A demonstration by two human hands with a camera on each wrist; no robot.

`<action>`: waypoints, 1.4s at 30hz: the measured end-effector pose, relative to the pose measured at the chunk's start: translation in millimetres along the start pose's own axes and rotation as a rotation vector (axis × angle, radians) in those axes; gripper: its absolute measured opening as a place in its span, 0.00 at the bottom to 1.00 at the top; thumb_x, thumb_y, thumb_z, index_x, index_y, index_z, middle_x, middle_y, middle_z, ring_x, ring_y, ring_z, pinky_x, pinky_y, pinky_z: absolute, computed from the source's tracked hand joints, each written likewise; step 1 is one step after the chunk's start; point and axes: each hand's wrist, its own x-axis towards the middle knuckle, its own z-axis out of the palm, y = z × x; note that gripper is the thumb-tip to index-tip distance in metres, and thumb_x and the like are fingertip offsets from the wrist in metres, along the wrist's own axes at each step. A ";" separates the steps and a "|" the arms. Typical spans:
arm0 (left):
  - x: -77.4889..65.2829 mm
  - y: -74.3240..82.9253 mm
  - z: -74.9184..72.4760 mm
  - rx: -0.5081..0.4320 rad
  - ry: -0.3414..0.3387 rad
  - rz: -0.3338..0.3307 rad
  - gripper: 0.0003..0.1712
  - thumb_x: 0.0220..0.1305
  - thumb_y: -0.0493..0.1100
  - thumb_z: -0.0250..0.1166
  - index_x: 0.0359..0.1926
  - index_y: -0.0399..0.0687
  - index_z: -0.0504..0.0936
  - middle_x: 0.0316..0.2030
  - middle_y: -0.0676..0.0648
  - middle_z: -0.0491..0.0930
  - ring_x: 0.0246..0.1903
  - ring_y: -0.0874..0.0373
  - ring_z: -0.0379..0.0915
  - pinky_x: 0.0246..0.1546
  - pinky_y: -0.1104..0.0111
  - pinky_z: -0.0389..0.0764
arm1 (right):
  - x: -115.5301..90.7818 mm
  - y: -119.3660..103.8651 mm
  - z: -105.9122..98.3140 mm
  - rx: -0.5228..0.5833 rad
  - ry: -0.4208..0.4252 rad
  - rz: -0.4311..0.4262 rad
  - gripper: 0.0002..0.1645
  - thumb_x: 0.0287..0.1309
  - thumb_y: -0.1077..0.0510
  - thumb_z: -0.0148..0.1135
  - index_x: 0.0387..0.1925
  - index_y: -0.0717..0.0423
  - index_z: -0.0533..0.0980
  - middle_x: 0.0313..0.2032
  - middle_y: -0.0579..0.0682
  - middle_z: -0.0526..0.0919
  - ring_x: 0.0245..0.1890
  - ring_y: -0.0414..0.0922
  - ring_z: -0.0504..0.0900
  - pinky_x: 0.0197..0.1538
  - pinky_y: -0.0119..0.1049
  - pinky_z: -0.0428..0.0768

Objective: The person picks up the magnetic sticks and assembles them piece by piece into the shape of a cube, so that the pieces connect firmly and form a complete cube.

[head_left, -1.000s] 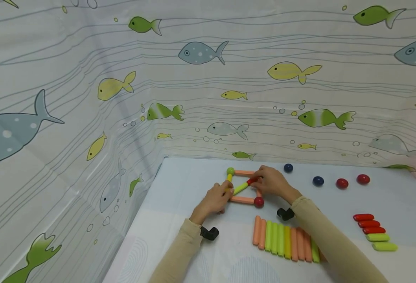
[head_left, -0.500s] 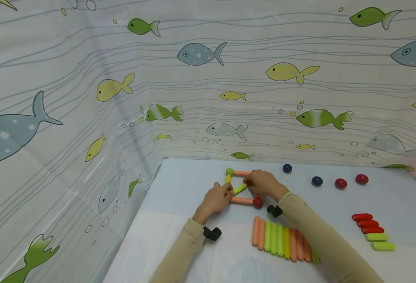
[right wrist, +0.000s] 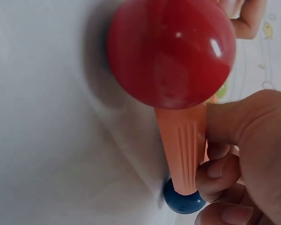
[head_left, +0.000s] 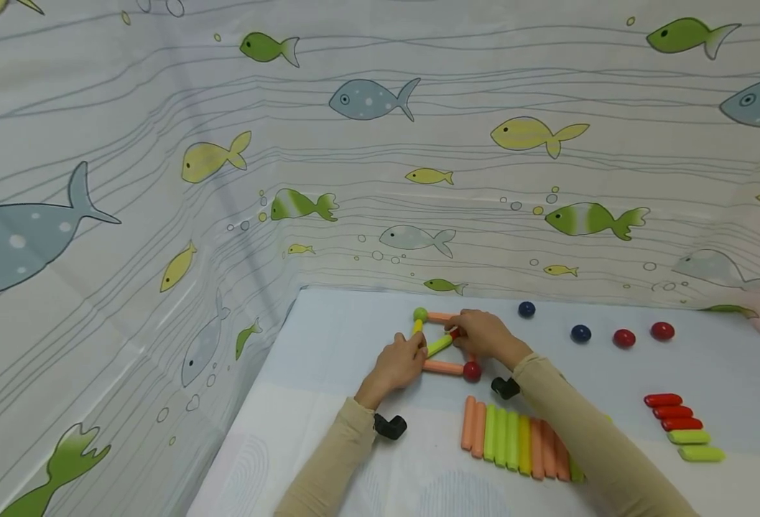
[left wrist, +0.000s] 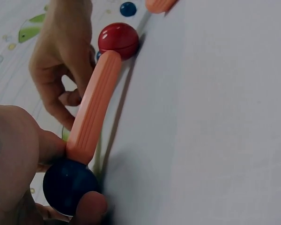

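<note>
A frame of magnetic sticks and balls lies on the table, with a green ball at its far left corner and a red ball at its near right. My left hand pinches the dark blue ball at the near left corner, where an orange stick joins it to the red ball. A yellow-green stick slants across the frame. At its upper end my right hand pinches a short red stick, mostly covered by the fingers. The far right corner is hidden behind that hand.
A row of orange, green and yellow sticks lies nearer, partly under the right sleeve. Shorter red sticks and green sticks lie at right. Loose blue balls and red balls stand farther back. A fish-patterned sheet rises behind.
My right hand has shifted slightly left and nearer with the red stick, covering more of it. The left hand stays at its corner.
</note>
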 end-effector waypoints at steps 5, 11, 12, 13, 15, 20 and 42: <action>0.2 -3.9 2.7 -0.043 0.011 -0.006 0.13 0.83 0.49 0.50 0.59 0.55 0.74 0.38 0.43 0.71 0.26 0.53 0.67 0.26 0.64 0.68 | -14.2 10.9 0.7 0.111 0.089 0.083 0.24 0.65 0.52 0.74 0.58 0.55 0.80 0.33 0.46 0.81 0.28 0.42 0.74 0.32 0.35 0.73; 0.6 -15.3 -1.2 -0.273 0.069 -0.087 0.20 0.84 0.51 0.50 0.65 0.45 0.66 0.27 0.44 0.78 0.11 0.55 0.75 0.18 0.66 0.77 | -38.6 17.9 1.1 0.261 0.083 0.241 0.29 0.68 0.42 0.68 0.53 0.60 0.69 0.26 0.50 0.76 0.22 0.45 0.73 0.26 0.37 0.67; 0.8 -17.0 -1.9 -0.303 0.075 -0.103 0.20 0.84 0.51 0.50 0.63 0.42 0.67 0.23 0.45 0.78 0.08 0.57 0.74 0.15 0.67 0.77 | -40.8 18.1 1.9 0.283 0.063 0.252 0.31 0.68 0.41 0.68 0.54 0.61 0.68 0.26 0.51 0.77 0.23 0.46 0.73 0.27 0.36 0.67; 0.8 -18.5 -2.6 -0.326 0.081 -0.115 0.19 0.84 0.51 0.50 0.60 0.40 0.69 0.20 0.46 0.78 0.07 0.59 0.73 0.12 0.67 0.76 | -42.5 18.1 3.3 0.307 0.043 0.255 0.32 0.69 0.41 0.67 0.54 0.61 0.67 0.27 0.51 0.77 0.24 0.45 0.74 0.27 0.36 0.68; 0.9 -20.0 -4.0 -0.348 0.087 -0.129 0.18 0.83 0.50 0.52 0.53 0.38 0.73 0.16 0.47 0.77 0.05 0.61 0.70 0.08 0.67 0.74 | -44.1 17.7 5.9 0.351 0.029 0.258 0.32 0.69 0.42 0.66 0.56 0.61 0.66 0.29 0.52 0.79 0.25 0.45 0.76 0.29 0.36 0.70; 1.7 -18.3 -3.5 -0.324 0.085 -0.130 0.17 0.80 0.50 0.56 0.41 0.40 0.78 0.14 0.51 0.75 0.04 0.64 0.66 0.07 0.71 0.70 | -47.3 16.6 7.9 0.423 0.065 0.277 0.27 0.68 0.49 0.65 0.56 0.62 0.66 0.32 0.53 0.83 0.25 0.45 0.78 0.29 0.36 0.73; 9.0 24.7 27.5 -0.207 0.109 -0.033 0.16 0.76 0.55 0.62 0.39 0.49 0.85 0.18 0.57 0.74 0.16 0.64 0.67 0.20 0.70 0.65 | -99.3 50.9 -2.5 0.447 0.098 0.407 0.27 0.70 0.47 0.65 0.54 0.64 0.67 0.41 0.60 0.82 0.34 0.48 0.79 0.35 0.37 0.78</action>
